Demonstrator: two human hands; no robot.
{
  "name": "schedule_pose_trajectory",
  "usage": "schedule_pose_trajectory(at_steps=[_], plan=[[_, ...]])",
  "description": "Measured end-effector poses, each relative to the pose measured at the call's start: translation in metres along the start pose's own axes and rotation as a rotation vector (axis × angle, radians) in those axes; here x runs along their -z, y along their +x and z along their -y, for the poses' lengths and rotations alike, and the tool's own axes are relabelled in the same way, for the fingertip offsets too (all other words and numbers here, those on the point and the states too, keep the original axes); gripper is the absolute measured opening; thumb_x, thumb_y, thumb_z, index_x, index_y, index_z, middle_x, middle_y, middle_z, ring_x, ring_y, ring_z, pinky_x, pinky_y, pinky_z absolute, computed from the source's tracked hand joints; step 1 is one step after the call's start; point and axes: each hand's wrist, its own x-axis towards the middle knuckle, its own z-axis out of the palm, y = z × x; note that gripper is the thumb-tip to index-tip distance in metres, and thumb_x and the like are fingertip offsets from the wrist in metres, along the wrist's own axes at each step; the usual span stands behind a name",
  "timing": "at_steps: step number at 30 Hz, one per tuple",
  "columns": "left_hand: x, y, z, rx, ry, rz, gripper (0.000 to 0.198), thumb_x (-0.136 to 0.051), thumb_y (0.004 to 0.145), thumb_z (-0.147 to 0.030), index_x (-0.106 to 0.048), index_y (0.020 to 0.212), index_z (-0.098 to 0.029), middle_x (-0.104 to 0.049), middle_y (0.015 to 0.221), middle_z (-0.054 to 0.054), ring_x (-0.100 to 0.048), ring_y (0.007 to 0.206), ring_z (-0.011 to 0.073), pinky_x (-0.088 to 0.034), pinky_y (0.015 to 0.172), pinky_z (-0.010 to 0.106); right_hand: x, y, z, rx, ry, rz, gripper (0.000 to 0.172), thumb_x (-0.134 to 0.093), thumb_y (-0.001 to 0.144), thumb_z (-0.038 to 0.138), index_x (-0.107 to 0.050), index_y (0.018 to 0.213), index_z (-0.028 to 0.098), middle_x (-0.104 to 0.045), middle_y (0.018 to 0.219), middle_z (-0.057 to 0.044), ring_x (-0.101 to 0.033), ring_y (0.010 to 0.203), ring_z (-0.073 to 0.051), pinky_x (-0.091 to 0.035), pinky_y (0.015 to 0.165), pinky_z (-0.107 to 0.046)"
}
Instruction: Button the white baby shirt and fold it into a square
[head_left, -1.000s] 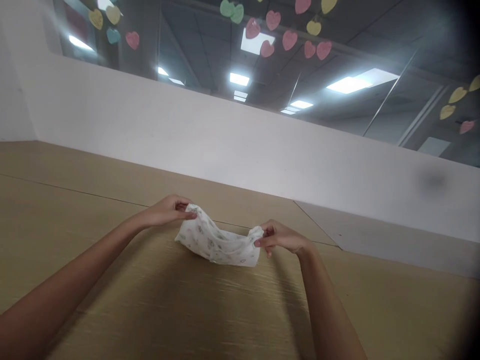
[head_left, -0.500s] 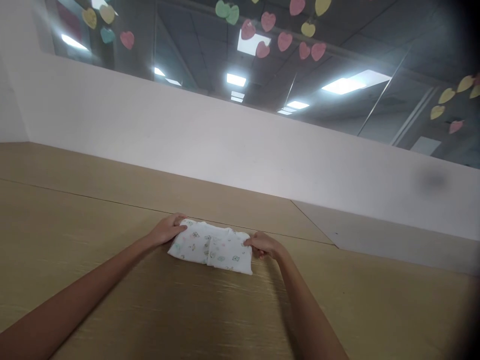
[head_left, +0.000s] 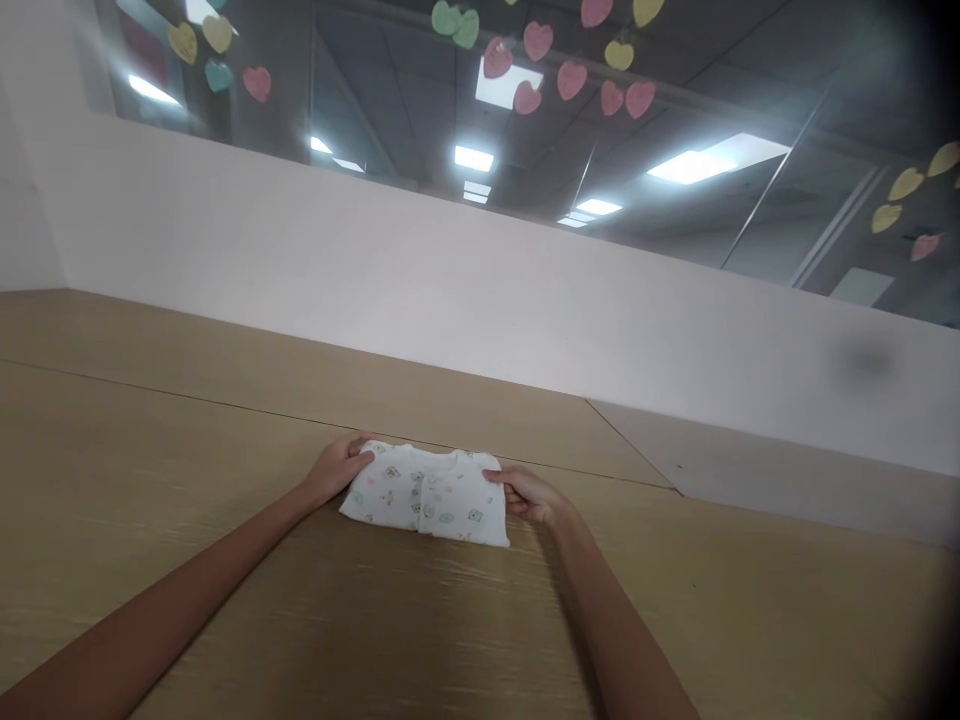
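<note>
A small white garment with tiny coloured prints lies folded flat on the light wooden table. It looks like baby clothing, with a short seam or fold running down its middle. My left hand rests at its upper left corner, fingers lying over the cloth. At the upper right edge sits my right hand, its fingertips on the fabric. Neither hand clearly shows a pinch.
A raised wooden strip with a seam runs behind the garment. Beyond it stands a white wall, with a grey ledge at right. Above the wall, glass shows ceiling lights and paper hearts.
The garment has gone from bunched and lifted between my hands to lying flat and folded on the table. Both hands have dropped down with it and now rest on its edges.
</note>
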Motion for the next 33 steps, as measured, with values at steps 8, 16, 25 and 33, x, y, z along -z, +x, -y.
schedule_pose_trajectory(at_steps=[8, 16, 25, 33], plan=[[0.002, -0.004, -0.004, -0.035, 0.183, -0.015, 0.051, -0.05, 0.071, -0.048, -0.057, 0.109, -0.015, -0.065, 0.083, 0.004, -0.059, 0.076, 0.0208, -0.043, 0.063, 0.028, -0.01, 0.005, -0.002, 0.02, -0.399, -0.174, 0.036, -0.064, 0.068, 0.042, -0.041, 0.057, 0.017, -0.037, 0.039, 0.005, -0.026, 0.031, -0.003, -0.013, 0.031, -0.019], [0.003, -0.003, -0.004, -0.04, 0.242, -0.001, 0.049, -0.048, 0.071, -0.05, -0.058, 0.107, -0.018, -0.064, 0.083, 0.003, -0.058, 0.076, 0.0204, -0.041, 0.063, 0.027, -0.003, 0.002, -0.01, 0.156, -0.141, 0.006, 0.035, -0.068, 0.065, 0.043, -0.049, 0.066, 0.014, -0.042, 0.048, 0.005, -0.029, 0.037, -0.002, -0.016, 0.033, -0.017], [0.001, -0.005, -0.008, -0.073, 0.275, 0.018, 0.044, -0.047, 0.073, -0.049, -0.059, 0.103, -0.018, -0.062, 0.076, 0.001, -0.055, 0.07, 0.0188, -0.037, 0.059, 0.026, 0.0, 0.006, -0.011, 0.172, -0.127, 0.009, 0.036, -0.069, 0.064, 0.044, -0.054, 0.07, 0.012, -0.044, 0.047, 0.005, -0.031, 0.037, -0.003, -0.018, 0.033, -0.017], [0.0, -0.005, -0.007, -0.077, 0.267, 0.004, 0.043, -0.047, 0.072, -0.046, -0.059, 0.101, -0.018, -0.061, 0.077, 0.002, -0.055, 0.07, 0.019, -0.037, 0.059, 0.026, -0.003, 0.003, -0.009, 0.158, -0.037, 0.021, 0.031, -0.069, 0.066, 0.035, -0.06, 0.084, 0.011, -0.056, 0.057, 0.001, -0.044, 0.044, -0.006, -0.029, 0.039, -0.017]])
